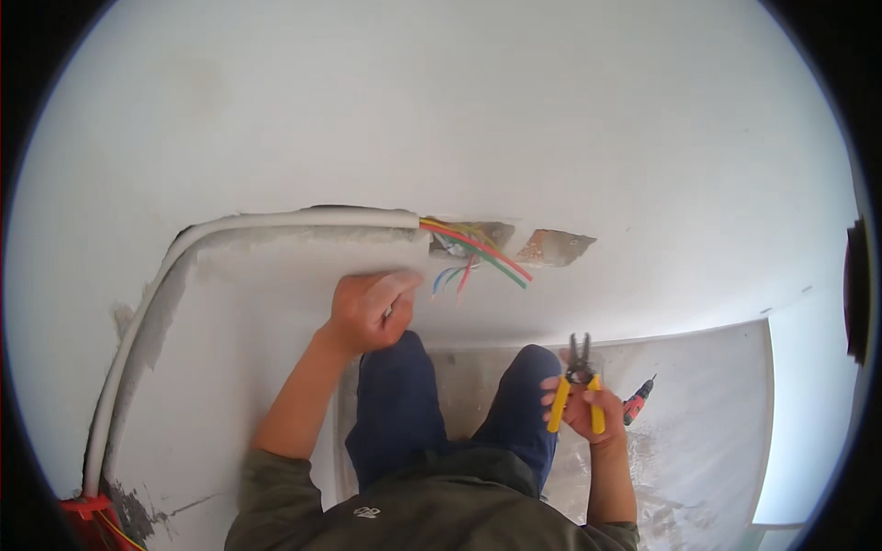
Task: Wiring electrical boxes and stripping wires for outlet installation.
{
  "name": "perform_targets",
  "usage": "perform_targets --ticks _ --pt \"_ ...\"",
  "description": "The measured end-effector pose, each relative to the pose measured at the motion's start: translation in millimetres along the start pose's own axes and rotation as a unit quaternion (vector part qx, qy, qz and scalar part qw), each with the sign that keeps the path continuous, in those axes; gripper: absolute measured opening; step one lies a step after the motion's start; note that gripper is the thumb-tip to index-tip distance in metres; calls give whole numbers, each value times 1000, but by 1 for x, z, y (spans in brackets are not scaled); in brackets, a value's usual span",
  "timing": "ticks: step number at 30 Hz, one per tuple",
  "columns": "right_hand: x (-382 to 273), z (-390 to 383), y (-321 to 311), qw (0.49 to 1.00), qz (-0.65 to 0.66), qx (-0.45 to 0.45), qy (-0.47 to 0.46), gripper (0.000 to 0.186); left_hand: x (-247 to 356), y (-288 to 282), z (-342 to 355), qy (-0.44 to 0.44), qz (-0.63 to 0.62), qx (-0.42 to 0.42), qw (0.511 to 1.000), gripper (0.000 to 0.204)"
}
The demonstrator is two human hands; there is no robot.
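Head view: right hand (pixel 582 404) holds yellow-handled pliers (pixel 581 374); left hand (pixel 370 310), fingers curled closed, sits near loose wires (pixel 497 260), which an over-deep bite could nick.

yellow-handled strippers (pixel 580 375), red and green wires (pixel 504 263), white conduit (pixel 312 219)

The white wall (pixel 625 110) in front of me bears a rough groove (pixel 163 321) and a jagged hole (pixel 562 245). A bright pale surface (pixel 813 404) borders the stained grey floor (pixel 721 395).
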State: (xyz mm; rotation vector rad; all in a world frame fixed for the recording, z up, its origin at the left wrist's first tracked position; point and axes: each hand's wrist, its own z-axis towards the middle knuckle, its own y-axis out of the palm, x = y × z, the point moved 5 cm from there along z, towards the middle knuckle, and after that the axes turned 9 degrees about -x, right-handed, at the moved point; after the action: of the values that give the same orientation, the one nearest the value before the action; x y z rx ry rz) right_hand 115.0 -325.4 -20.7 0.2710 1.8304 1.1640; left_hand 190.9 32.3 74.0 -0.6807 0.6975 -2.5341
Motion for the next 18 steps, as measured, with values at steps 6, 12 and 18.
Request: perform_targets --ticks 6,12,18 --pt "13 18 36 995 -23 68 -73 81 4 -31 12 -79 -86 88 989 16" --pt "-23 38 93 970 -206 -57 -114 74 67 -37 65 42 -21 47 998 23" --pt "-33 59 164 968 -178 -131 -115 63 96 -28 108 26 185 -100 977 26"
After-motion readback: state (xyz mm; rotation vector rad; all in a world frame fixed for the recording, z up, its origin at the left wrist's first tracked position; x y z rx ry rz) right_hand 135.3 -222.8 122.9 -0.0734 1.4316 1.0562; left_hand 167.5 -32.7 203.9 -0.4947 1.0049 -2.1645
